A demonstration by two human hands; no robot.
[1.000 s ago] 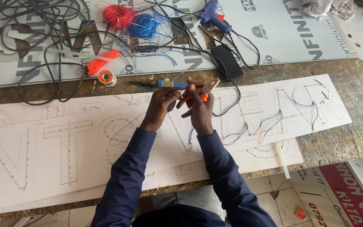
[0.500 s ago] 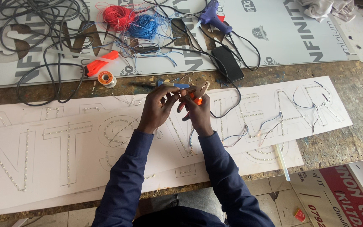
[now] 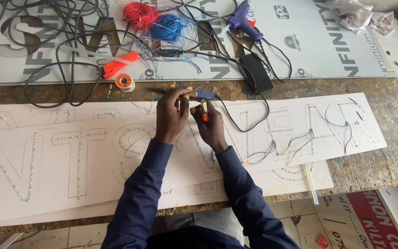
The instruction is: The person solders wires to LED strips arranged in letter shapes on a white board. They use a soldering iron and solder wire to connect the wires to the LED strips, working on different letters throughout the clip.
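My left hand (image 3: 171,115) pinches the near end of a slim blue-handled tool (image 3: 203,95) whose black cord (image 3: 254,127) loops off to the right. Close beside it, my right hand (image 3: 212,129) holds a small orange tool (image 3: 204,112) upright. Both hands hover over a long white sign board (image 3: 70,161) with outlined letters dotted with small lights. Thin blue and grey wires (image 3: 300,140) trail across the letters on the right.
Behind the board lie a grey printed panel (image 3: 328,50), tangled black cables (image 3: 47,50), red (image 3: 139,14) and blue (image 3: 166,27) wire bundles, a purple glue gun (image 3: 242,20), a black phone (image 3: 256,74), an orange-handled tool (image 3: 116,67), a solder spool (image 3: 125,83) and a white stick (image 3: 310,184).
My hands have stayed over the board's middle. The orange tool now stands upright, closer to my left fingers, which have closed on the blue-handled tool's end.
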